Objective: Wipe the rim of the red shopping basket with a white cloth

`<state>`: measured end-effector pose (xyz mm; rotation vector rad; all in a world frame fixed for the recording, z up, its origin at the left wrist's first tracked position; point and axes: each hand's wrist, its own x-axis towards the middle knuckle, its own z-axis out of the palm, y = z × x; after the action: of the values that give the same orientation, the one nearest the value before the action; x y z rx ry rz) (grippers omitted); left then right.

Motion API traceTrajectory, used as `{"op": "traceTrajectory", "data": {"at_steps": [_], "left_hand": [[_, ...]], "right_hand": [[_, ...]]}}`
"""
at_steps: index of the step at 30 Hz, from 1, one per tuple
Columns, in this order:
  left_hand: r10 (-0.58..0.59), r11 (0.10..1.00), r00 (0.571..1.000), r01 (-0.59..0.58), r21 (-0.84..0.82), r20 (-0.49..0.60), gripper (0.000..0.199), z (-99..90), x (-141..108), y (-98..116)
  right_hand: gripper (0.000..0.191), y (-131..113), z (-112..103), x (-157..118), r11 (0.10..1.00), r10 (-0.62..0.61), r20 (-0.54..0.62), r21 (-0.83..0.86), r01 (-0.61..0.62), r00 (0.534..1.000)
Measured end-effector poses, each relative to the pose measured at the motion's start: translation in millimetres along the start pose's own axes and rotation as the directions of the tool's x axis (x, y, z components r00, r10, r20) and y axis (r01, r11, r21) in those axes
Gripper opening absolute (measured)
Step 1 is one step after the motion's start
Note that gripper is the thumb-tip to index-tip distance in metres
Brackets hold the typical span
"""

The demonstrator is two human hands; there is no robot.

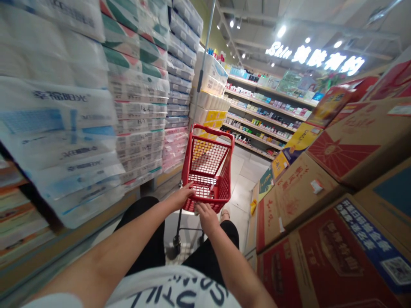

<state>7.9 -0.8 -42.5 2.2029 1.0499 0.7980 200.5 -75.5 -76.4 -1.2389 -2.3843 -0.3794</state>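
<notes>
A red plastic shopping cart (226, 182) with mesh walls stands in front of me, its basket holding no goods that I can make out. My left hand (183, 196) grips the near left corner of the basket, fingers over the rim. Close beside it, my right hand (207, 215) has its fingers bent against the near rim, palm toward me. The cart's red handle bar (213, 130) lies at the far side, touched by neither hand. Dark legs and a wheel (176, 241) show beneath the basket, between my knees.
Tall stacks of wrapped tissue packs (138, 98) line the left side. Printed cardboard boxes (305, 184) are piled close on the right. Shelves of small goods (266, 115) stand ahead under a lit sign (327, 59). Pale tiled floor (239, 186) runs between the stacks.
</notes>
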Motion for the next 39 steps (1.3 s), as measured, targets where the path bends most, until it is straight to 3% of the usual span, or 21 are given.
{"op": "traceTrajectory", "data": {"at_steps": [6, 10, 16, 18, 22, 26, 31, 35, 39], "left_hand": [[0.017, 0.994, 1.0, -0.015, 0.104, -0.016, 0.026, -6.4, -3.7, 8.8], [-0.002, 0.992, 1.0, 0.004, 0.127, -0.017, 0.027, -3.2, -3.4, 8.6], [-0.008, 0.992, 0.999, 0.013, 0.123, -0.041, 0.029, 0.6, -5.2, 8.1], [-0.008, 0.993, 0.998, 0.015, 0.12, -0.059, 0.031, 2.1, -5.7, 8.3], [0.007, 0.992, 0.997, 0.004, 0.123, -0.082, 0.031, 5.1, -5.6, 8.8], [-0.005, 0.991, 0.996, 0.017, 0.136, -0.088, 0.032, 5.1, -6.3, 11.2], [0.035, 0.989, 0.997, -0.023, 0.148, -0.076, 0.032, 5.6, -7.1, 12.2], [0.026, 0.99, 0.996, -0.014, 0.14, -0.088, 0.031, 7.6, -6.8, 9.1], [0.013, 0.991, 0.995, 0.001, 0.135, -0.102, 0.032, 7.7, -6.9, 7.8]], "right_hand": [[0.041, -16.4, 12.8, 10.2, 0.999, -0.044, 0.068, 0.011, 0.044, 0.997], [0.043, -23.9, 14.5, 13.3, 1.0, 0.023, 0.25, -0.025, -0.017, 0.968], [0.046, -23.4, 10.7, 6.1, 1.0, 0.024, 0.277, -0.024, -0.018, 0.961], [0.042, -21.0, 11.4, 2.8, 1.0, 0.027, 0.25, -0.022, -0.022, 0.968], [0.043, -14.7, 14.6, -4.3, 0.999, -0.027, 0.048, -0.028, 0.028, 0.998], [0.038, -8.3, 16.1, -14.3, 0.998, 0.042, 0.073, -0.045, -0.039, 0.996], [0.04, -4.4, 7.9, -18.0, 1.0, 0.017, -0.087, 0.002, -0.017, 0.996], [0.039, -4.6, 0.6, -17.8, 0.997, 0.07, -0.023, -0.01, -0.07, 0.997], [0.042, -4.3, -0.7, -22.4, 0.995, 0.098, -0.042, 0.021, -0.097, 0.994]]}}
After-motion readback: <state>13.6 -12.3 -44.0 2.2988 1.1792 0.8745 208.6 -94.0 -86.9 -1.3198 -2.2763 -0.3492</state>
